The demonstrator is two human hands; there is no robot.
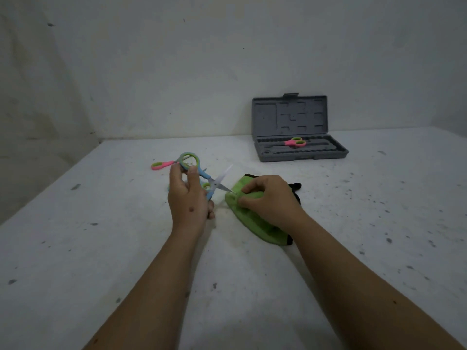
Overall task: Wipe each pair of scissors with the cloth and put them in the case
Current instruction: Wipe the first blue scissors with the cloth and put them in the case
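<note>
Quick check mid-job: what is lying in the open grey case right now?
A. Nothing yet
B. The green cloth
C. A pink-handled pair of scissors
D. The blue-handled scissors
C: a pink-handled pair of scissors lies in the lower tray of the grey case, while the blue-handled scissors are in the left hand and the green cloth is under the right hand.

You find no readable text, label, brand, number or sign anywhere here. The open grey plastic case (298, 137) at about one o'clock shows only moulded recesses in its lid, no lettering. The handles of the scissors, the green cloth and the speckled white table carry no markings you can read.
</note>
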